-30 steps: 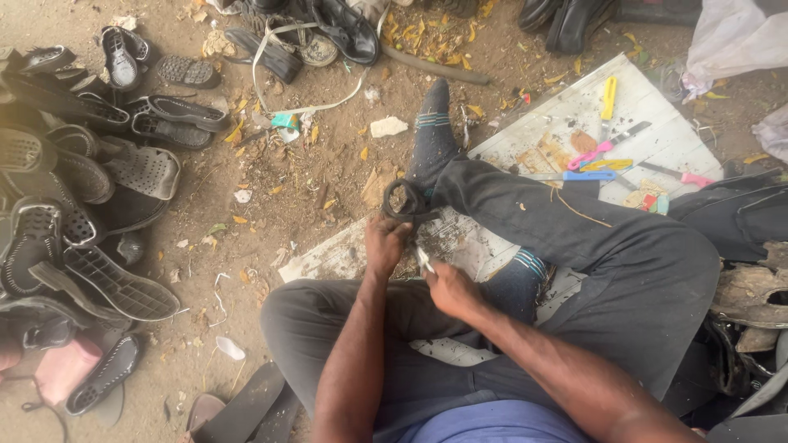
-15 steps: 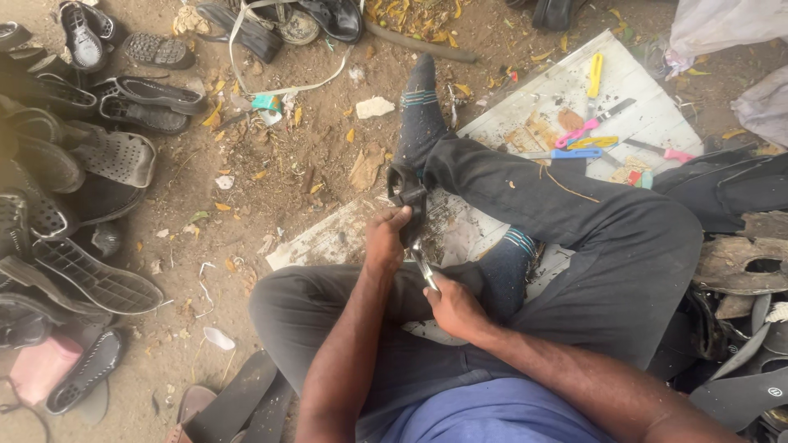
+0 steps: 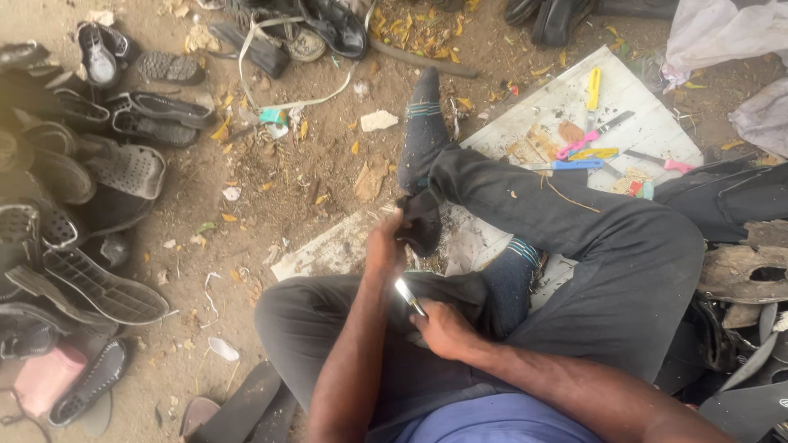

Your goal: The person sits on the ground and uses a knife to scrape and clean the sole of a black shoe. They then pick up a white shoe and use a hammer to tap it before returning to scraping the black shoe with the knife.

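Dirt ground: left hand (image 3: 384,244) grips black shoe piece (image 3: 422,223); right hand (image 3: 443,328) grips blade (image 3: 409,296).

Bare dirt ground (image 3: 279,189) is being littered with dry yellow leaves (image 3: 410,29) and scraps. Worn shoes and soles (image 3: 90,213) are being kept in a heap along the left. A white board (image 3: 640,123) is being laid flat on the dirt, under even daylight.

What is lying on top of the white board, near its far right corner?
On the white board lie a yellow cutter, a blue-handled tool, a pink-handled tool and a knife. The trouser leg covers the board's middle, hiding anything there.
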